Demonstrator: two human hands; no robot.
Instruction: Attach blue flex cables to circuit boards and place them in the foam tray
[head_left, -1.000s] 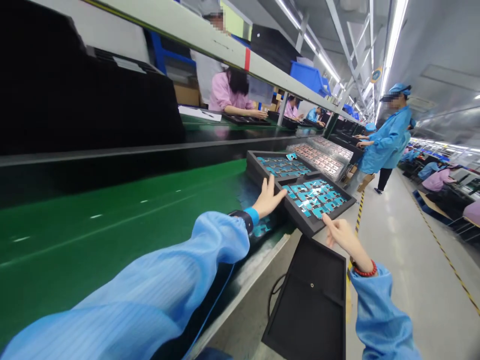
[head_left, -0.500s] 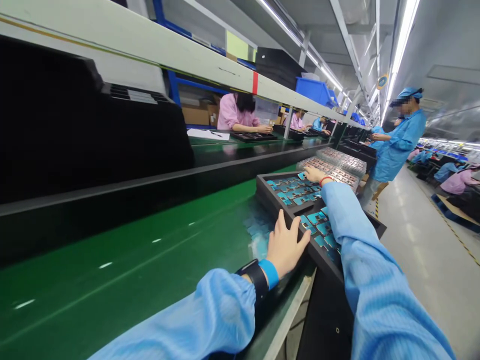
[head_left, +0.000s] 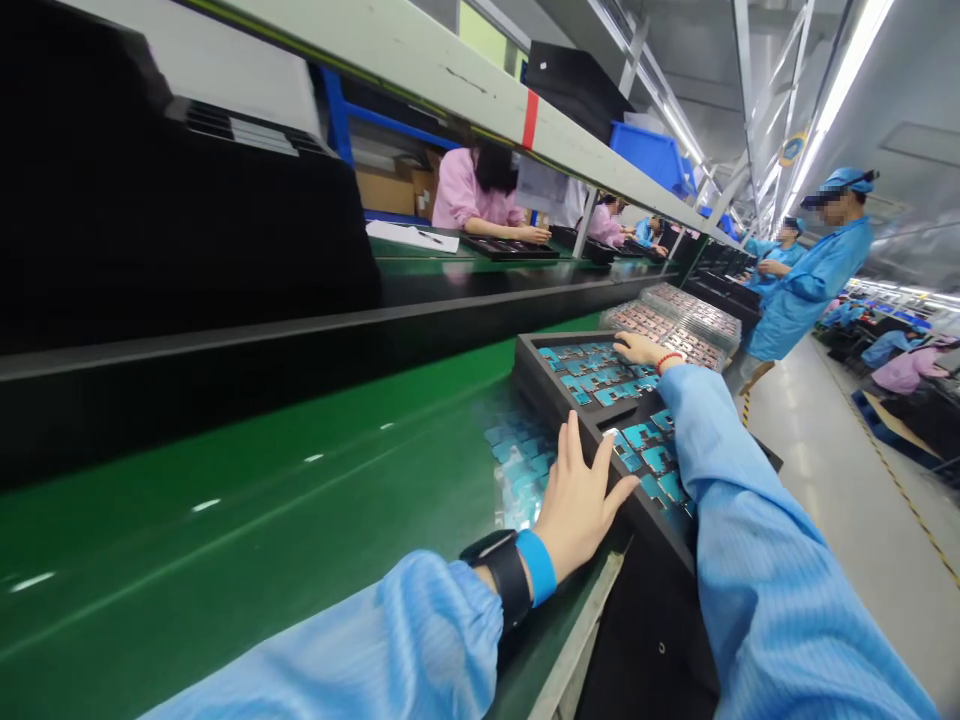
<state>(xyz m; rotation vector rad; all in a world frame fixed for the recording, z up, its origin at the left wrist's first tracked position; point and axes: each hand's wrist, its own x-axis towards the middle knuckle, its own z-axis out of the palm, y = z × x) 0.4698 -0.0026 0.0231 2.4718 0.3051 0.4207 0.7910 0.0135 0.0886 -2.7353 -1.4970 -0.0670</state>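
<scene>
Since a second ago the right hand [head_left: 640,349] has crossed to the far compartment of the black tray [head_left: 544,392]; whether its fingers grip any blue boards [head_left: 576,386] there, I can't tell. The left hand [head_left: 577,505] spreads its fingers at the tray's edge; the right sleeve [head_left: 780,540] hides part of the near compartment

Ceiling lights [head_left: 846,80] glare, and the belt [head_left: 300,500] glints.

Long bright ceiling light [head_left: 848,62] above pale floor [head_left: 814,480], blue rack [head_left: 337,118] leftward
</scene>
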